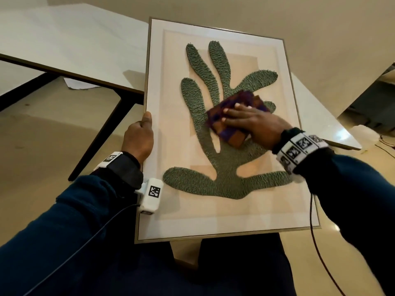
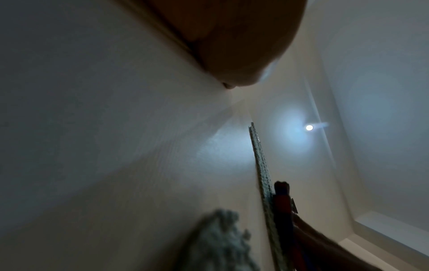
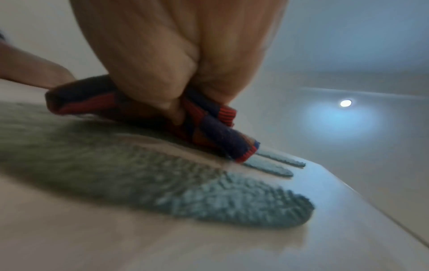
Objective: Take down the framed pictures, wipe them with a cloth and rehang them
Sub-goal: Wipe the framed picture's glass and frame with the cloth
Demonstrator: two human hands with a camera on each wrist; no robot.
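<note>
A large framed picture [image 1: 213, 221] with a raised green, hand-like leaf shape [image 1: 224, 167] lies tilted across my lap, face up. My left hand [image 1: 139, 137] grips its left edge, thumb [image 2: 232, 45] on the front and fingers hidden behind. My right hand [image 1: 252, 122] lies flat, fingers straight, pressing a folded red and purple checked cloth [image 1: 230, 133] onto the middle of the green shape. In the right wrist view the cloth [image 3: 218, 135] is bunched under the palm [image 3: 174, 55] against the green lobes [image 3: 209, 198]. The left wrist view shows the cloth [image 2: 282, 201] edge-on.
A white-topped table [image 1: 64, 50] with dark legs stands to the left, a sheet of paper [image 1: 77, 83] on the floor beneath it. Another white surface [image 1: 333, 124] sits behind the frame at right. A dark cable [image 1: 316, 253] hangs by my right arm.
</note>
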